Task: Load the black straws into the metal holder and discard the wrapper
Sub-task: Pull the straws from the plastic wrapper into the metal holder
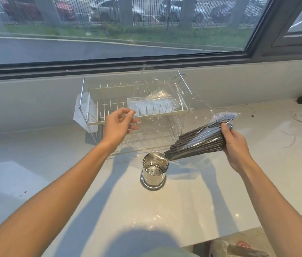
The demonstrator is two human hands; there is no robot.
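The right hand (236, 143), at the right of the frame, grips the bundle of thin black plastic straws (196, 143) with fingers curled around its upper part; the bundle is tilted, and its lower ends point down-left, just above the rim of the shiny perforated metal cylinder holder (154, 172) standing upright near the centre. The left hand (117, 125), left of centre, pinches an edge of the clear crinkled plastic wrapper (165, 101), which is stretched toward the straws and partly hangs around their ends. Behind, a white wire dish rack (109, 101) stands on the pale surface (193, 201) below the window. I think the risk is this: the straws fan out, so some may miss the narrow opening, and the film over the rim may block them or tip the light holder.
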